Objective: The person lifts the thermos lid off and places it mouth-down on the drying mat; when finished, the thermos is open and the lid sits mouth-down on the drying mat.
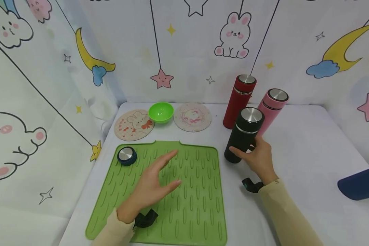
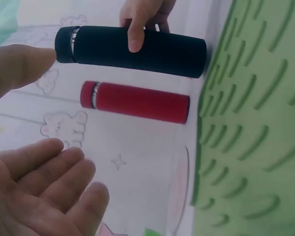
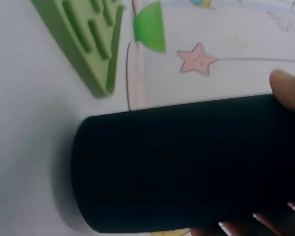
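Note:
My right hand (image 1: 260, 158) grips a black thermos bottle (image 1: 240, 138) with a steel-topped lid, thumb on one side and fingers round the other. The bottle is upright just right of the green mat (image 1: 200, 205); whether its base touches the table I cannot tell. In the right wrist view the dark body of the bottle (image 3: 187, 167) fills much of the picture. My left hand (image 1: 150, 184) is over the mat, thumb and fingers spread apart, holding nothing. Near it on the mat lies a dark blue lid (image 1: 127, 156) with a steel top.
Behind the black bottle stand a red thermos bottle (image 1: 239, 102) and a pink thermos bottle (image 1: 272, 107). A dark blue cylinder (image 1: 361, 182) juts in at the right edge. At the back are a green bowl (image 1: 161, 112) and two round coasters, one plain pink-patterned coaster (image 1: 192, 117) among them.

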The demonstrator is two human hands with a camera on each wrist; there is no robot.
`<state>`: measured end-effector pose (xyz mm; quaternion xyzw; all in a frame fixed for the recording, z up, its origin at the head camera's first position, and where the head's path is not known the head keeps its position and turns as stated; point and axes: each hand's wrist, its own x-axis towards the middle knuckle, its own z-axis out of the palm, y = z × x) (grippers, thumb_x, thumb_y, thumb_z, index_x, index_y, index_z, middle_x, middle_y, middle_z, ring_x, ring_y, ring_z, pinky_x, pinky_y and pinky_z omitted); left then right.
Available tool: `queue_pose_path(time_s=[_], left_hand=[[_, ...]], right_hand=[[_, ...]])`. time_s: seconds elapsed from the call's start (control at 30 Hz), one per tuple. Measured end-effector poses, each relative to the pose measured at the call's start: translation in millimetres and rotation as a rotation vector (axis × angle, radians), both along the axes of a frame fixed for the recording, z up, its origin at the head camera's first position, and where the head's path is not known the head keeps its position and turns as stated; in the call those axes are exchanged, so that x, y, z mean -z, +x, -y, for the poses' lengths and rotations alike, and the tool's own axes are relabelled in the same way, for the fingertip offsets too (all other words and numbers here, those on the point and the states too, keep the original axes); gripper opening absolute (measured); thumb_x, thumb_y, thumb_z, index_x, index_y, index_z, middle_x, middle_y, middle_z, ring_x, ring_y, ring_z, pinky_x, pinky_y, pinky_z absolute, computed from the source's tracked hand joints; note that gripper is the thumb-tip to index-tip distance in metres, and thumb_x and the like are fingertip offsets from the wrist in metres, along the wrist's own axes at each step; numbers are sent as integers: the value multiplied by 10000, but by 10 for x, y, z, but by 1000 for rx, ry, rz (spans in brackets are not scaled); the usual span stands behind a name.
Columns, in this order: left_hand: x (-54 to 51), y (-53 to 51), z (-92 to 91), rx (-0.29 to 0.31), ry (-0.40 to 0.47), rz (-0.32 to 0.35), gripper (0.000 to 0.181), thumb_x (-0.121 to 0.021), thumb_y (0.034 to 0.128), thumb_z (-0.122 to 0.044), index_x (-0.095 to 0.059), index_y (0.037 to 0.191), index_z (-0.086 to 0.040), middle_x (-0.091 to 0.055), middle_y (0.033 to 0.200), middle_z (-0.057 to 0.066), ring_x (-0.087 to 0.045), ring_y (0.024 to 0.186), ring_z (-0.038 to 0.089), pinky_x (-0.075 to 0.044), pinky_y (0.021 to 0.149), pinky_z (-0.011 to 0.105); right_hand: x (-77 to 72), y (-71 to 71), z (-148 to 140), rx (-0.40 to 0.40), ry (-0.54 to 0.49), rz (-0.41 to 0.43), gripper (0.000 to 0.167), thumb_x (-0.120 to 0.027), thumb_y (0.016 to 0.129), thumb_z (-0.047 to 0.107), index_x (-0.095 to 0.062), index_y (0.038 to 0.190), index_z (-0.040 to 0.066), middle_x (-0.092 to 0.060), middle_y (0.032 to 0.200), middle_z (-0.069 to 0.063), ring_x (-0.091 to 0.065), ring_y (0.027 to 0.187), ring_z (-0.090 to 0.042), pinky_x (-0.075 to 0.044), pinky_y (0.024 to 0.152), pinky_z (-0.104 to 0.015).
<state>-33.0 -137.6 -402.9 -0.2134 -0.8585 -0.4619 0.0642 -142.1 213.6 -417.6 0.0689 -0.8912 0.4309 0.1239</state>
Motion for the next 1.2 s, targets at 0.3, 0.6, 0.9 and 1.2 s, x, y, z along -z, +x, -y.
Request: queue_pose_path(time_s=[0.3,0.6,0.9,1.2], left_hand=[[-494,-152,-259,284,171,-70,824,-875,836,-134,-474,1556,-144,-532,1577,41,-540,1436,218,-485,1178,345],[-927,-242,-573,575,236,-284,931,-962,719,-124,-481,1499,41,-561,1529,189,-561,1423,239,-503,1167,397],[-1064,-143,-547,671,77,-494,721,-888,811,-157,-555,1402,89,-639,1425,216,-636,1336,244,-520,1139,322],[-1011,-62,-586,553,95,-603,696,-923,772,-166,-614,1340,92,-692,1339,220,-688,1260,264,-552,1098,318]], right_hand=[[-133,414,69,-324,16,-196,736,-1001,600,63,-689,1263,134,-766,1144,-30,-639,1106,72,-496,958,-94],[-237,640,283,-659,-17,-285,815,-954,603,22,-640,1348,125,-731,1198,-5,-666,1112,-65,-506,1021,-140],[-281,714,346,-778,26,-278,690,-920,783,387,-619,1358,151,-713,1217,32,-657,1108,-56,-505,1028,-132],[-272,766,350,-669,77,-347,695,-875,806,475,-642,1340,96,-718,1238,-33,-674,1119,-112,-494,1055,-117]])
